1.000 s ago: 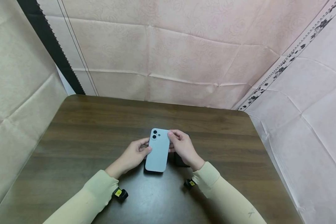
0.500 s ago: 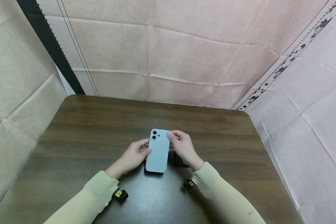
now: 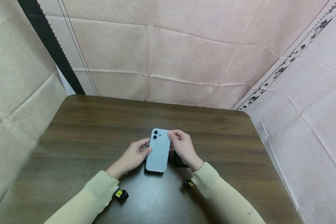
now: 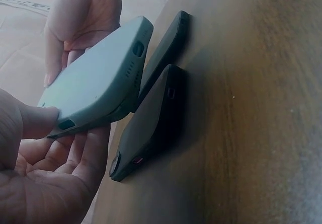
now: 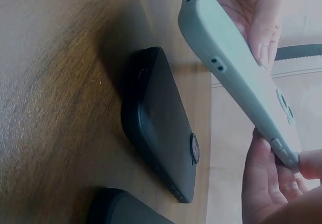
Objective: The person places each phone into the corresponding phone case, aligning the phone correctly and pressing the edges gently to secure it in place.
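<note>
A light blue phone case (image 3: pixel 158 152) with a camera opening at its top left is held tilted above the table, back side up. Whether it has a phone inside, I cannot tell. My left hand (image 3: pixel 134 155) pinches its left edge, thumb on the back. At the upper right corner, my right hand (image 3: pixel 184 147) grips it with thumb on top and fingers beneath. In the left wrist view, its end (image 4: pixel 113 73) shows a port cutout. Below it lie two black phone-shaped things, a nearer one (image 4: pixel 146 118) and a farther one (image 4: pixel 173 38), both mostly hidden in the head view.
The brown wooden table (image 3: pixel 106 121) has rounded far corners. Pale patterned cloth (image 3: pixel 184 62) hangs behind it and at both sides. Black wrist cameras sit at the left cuff (image 3: pixel 120 194) and the right cuff (image 3: pixel 189 183).
</note>
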Tool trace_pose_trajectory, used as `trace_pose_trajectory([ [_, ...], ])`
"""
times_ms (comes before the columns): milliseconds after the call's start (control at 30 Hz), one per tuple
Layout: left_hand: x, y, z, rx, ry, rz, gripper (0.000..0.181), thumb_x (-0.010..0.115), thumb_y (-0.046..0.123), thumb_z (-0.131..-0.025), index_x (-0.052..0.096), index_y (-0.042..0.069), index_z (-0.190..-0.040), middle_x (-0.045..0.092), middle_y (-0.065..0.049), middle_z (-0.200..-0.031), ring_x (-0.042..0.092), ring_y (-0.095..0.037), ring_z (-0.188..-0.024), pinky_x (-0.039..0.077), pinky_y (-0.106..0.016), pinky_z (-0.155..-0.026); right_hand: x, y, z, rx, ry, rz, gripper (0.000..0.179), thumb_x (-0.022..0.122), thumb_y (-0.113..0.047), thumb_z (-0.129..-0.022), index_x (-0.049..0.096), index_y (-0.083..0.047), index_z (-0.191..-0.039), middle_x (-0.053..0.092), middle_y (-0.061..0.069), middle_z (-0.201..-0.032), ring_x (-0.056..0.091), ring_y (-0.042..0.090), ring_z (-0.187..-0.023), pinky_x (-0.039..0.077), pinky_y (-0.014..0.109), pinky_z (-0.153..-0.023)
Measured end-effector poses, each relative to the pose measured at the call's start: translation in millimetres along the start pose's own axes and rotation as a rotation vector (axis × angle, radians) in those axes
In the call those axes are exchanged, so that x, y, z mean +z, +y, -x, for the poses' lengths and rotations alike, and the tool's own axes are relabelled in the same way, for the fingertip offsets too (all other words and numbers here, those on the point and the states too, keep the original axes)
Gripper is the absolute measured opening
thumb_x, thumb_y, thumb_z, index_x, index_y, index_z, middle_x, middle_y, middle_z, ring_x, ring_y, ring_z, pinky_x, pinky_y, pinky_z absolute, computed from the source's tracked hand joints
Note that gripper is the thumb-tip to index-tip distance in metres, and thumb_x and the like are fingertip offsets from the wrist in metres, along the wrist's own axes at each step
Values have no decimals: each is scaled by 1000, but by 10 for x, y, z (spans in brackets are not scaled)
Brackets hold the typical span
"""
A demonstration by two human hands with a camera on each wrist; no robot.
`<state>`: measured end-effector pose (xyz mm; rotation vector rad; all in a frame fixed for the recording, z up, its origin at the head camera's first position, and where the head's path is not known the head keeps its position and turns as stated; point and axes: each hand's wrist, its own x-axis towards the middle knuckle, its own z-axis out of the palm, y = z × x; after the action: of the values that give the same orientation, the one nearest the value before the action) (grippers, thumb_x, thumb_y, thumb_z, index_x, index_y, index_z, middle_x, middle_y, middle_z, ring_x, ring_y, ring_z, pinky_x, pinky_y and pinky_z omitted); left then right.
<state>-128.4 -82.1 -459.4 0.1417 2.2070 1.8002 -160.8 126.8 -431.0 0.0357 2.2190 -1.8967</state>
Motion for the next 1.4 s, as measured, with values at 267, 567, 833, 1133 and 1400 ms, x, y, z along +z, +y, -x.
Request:
trace_pose_trajectory([
  [267,6,-4,-2,-13,7,2,47,57,12,-98,45,6,-143,63,-7,-115,63,-18,-106,52,-34,-87,-22,42,-14,29,-46,-9,30,50,-32,-102,63,-6,-110,70,11,-98,64,35,-86,54,48,-77],
  [567,18,5,5,-19,9,-9,46,58,12,-98,46,7,-143,63,-6,-113,63,-17,-104,52,-35,-87,-17,53,-38,43,-36,-24,26,53,-30,-101,63,-6,-105,70,12,-94,65,28,-78,55,49,-74],
  [833,16,8,2,-14,15,17,46,56,12,-99,45,7,-143,60,-8,-117,61,-19,-109,51,-35,-89,-13,32,-14,54,-35,-42,30,53,-33,-100,65,-7,-108,71,10,-97,66,27,-82,56,40,-73],
  [1133,-22,2,-8,-21,41,63,44,54,15,-100,45,9,-143,56,-9,-122,60,-21,-113,51,-37,-89,9,0,7,98,-90,-75,29,54,-32,-100,62,-7,-111,69,12,-98,67,23,-81,56,37,-71],
  [1400,-14,-9,-1,-32,31,55,43,55,16,-100,46,11,-142,56,-8,-122,61,-20,-111,52,-36,-88,11,39,0,73,-91,-32,29,53,-34,-101,61,-8,-111,70,11,-98,66,33,-85,56,44,-75],
])
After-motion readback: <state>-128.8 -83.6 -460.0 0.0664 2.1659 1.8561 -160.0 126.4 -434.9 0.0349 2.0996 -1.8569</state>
